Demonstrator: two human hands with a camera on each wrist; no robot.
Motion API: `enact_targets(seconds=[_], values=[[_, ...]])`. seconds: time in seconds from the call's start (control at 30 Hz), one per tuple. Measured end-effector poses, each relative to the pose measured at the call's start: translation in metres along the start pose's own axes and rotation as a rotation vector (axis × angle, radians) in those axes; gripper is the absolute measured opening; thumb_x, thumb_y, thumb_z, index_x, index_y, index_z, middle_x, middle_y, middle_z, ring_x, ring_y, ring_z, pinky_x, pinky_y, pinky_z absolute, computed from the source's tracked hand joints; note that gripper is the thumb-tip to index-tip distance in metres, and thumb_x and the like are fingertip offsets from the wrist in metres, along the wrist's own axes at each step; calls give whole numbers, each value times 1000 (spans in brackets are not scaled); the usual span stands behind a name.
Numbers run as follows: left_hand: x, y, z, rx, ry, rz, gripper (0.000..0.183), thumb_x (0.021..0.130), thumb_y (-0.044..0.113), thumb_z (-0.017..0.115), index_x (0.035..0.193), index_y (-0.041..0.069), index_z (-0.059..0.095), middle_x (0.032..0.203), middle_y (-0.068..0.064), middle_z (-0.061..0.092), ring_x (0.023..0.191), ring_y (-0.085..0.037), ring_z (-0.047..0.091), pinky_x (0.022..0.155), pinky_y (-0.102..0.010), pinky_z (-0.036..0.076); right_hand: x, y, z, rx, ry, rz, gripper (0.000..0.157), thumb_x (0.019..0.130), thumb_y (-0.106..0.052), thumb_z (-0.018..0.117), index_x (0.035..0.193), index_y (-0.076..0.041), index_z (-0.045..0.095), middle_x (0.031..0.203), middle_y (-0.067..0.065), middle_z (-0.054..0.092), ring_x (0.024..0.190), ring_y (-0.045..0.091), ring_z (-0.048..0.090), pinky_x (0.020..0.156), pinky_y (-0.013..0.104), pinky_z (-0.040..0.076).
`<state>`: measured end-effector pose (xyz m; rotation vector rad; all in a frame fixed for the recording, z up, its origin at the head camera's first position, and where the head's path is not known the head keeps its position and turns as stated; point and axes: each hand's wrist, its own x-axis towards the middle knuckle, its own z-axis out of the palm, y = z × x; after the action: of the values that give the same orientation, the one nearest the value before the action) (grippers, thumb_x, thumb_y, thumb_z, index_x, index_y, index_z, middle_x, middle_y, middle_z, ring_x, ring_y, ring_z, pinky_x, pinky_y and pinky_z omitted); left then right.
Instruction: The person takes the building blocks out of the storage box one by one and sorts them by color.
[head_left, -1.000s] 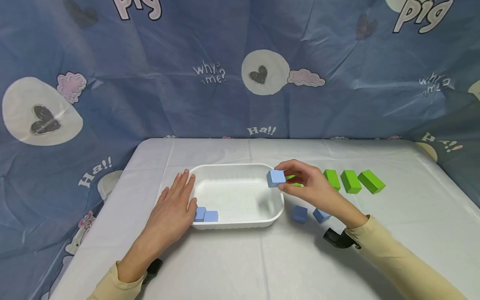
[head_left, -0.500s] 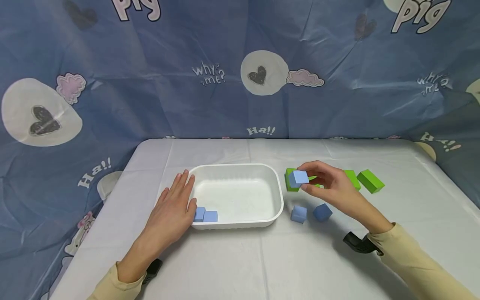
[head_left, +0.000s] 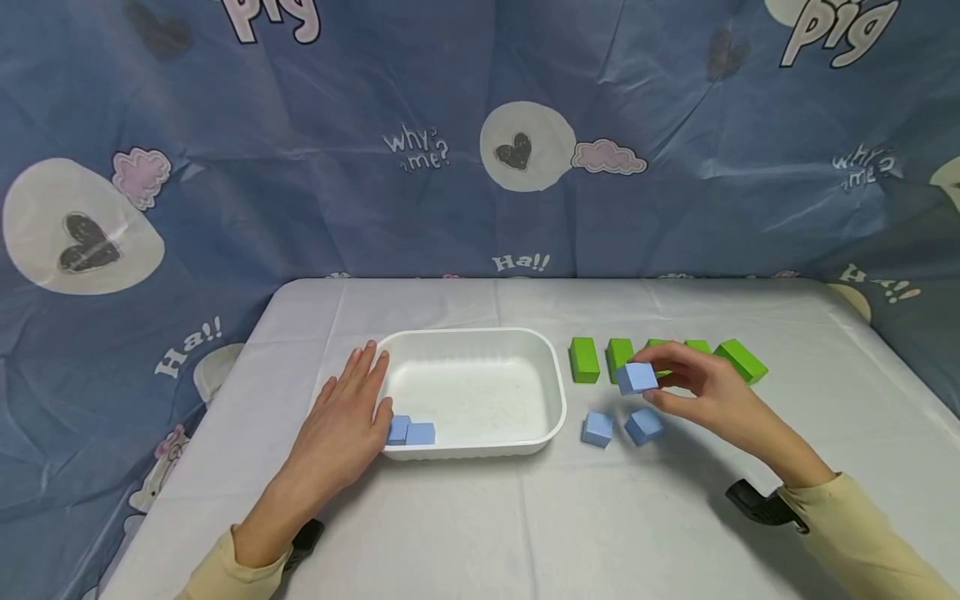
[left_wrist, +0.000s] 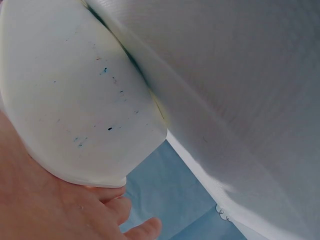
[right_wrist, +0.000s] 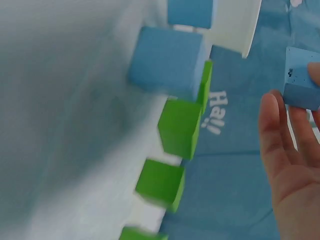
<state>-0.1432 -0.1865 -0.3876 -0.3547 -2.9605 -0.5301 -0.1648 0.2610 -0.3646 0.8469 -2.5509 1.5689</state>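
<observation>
My right hand (head_left: 701,390) pinches a blue cube (head_left: 636,378) between thumb and fingers. It is above the table, in front of the row of green blocks (head_left: 584,360). In the right wrist view the held cube (right_wrist: 301,95) shows small dark marks on one face. My left hand (head_left: 337,425) rests with straight fingers along the left edge of a white tray (head_left: 472,452). Two blue cubes (head_left: 421,433) sit side by side in its front left corner, one partly hidden by my left thumb. The left wrist view shows that hand against the tray's outer wall (left_wrist: 85,100).
Two more blue cubes, a left one (head_left: 597,429) and a right one (head_left: 644,426), lie between the tray and my right forearm. Several green blocks stand behind them, some partly covered by my right hand. A patterned blue cloth (head_left: 420,225) hangs behind the white table (head_left: 450,533).
My right hand has moved right, away from the tray's right edge and past the nearest green blocks, still pinching the blue cube. The left hand and tray have stayed put.
</observation>
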Motion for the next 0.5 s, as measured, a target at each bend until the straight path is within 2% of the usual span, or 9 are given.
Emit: enact_targets(seconds=[0.3, 0.5], values=[[0, 0, -1, -3, -2, -1, 60, 102, 25, 40, 154, 0, 27, 162, -15, 15, 149, -29, 9, 113, -60, 15, -28, 14, -17, -70, 22, 84, 41, 87, 5, 70, 126, -2, 61, 120, 4, 61, 102, 12, 64, 84, 22, 52], [-1, 1, 0, -9, 2, 5, 59, 102, 25, 40, 153, -1, 29, 162, -15, 15, 149, -30, 9, 113, -60, 15, -41, 23, -26, -134, 25, 90, 40, 87, 3, 72, 125, -3, 62, 118, 2, 63, 101, 9, 61, 82, 21, 52]])
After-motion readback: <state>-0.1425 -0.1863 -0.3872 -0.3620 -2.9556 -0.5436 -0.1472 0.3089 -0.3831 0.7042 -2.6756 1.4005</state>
